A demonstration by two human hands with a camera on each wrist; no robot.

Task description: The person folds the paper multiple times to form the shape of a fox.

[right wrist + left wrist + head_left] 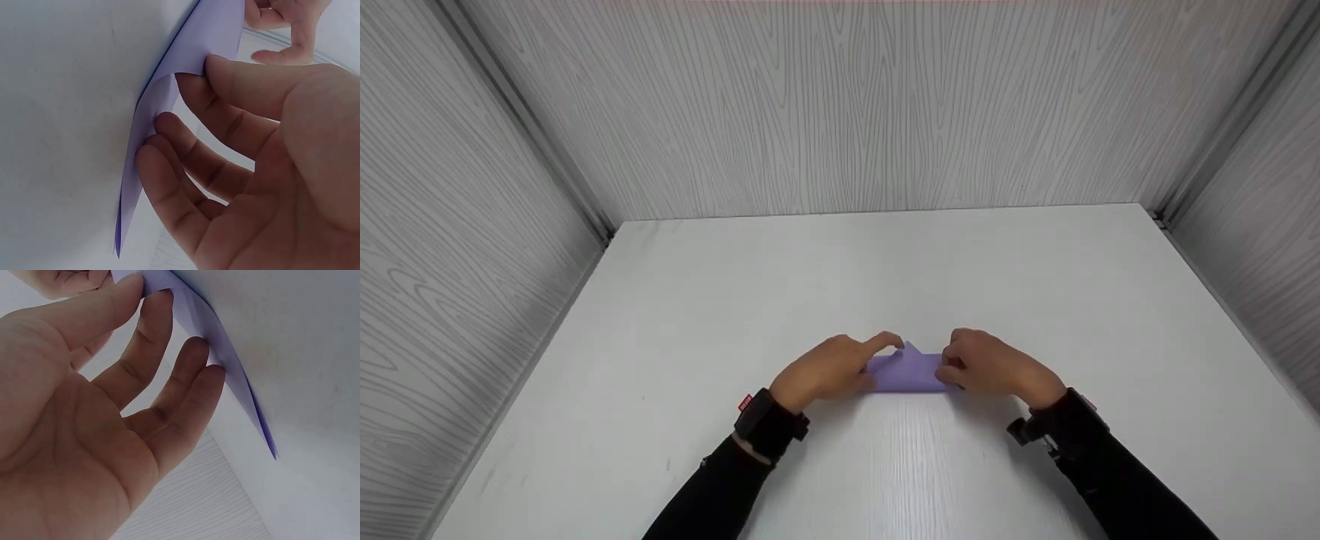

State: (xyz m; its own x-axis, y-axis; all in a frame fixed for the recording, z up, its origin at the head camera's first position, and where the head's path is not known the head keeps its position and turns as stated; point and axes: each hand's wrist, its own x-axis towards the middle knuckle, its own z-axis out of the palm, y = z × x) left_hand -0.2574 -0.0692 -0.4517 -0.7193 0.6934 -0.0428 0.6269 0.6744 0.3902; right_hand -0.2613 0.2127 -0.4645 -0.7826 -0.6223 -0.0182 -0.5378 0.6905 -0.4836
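A folded sheet of purple paper (906,373) lies low on the white table, with a small pointed peak along its far edge. My left hand (834,367) is at the paper's left end. In the left wrist view its thumb (126,295) lies against the paper, and its curved fingers (197,388) touch it farther along. My right hand (990,364) pinches the right part between thumb (236,79) and forefinger. Its other fingers curl against the paper, which bows open there in the right wrist view. Each hand hides part of the paper.
The white table (720,285) spreads around the paper. A grey wood-grain panel (840,105) stands behind it, with side panels at left (450,262) and right (1260,225). Both wrists carry black straps with small devices (769,426).
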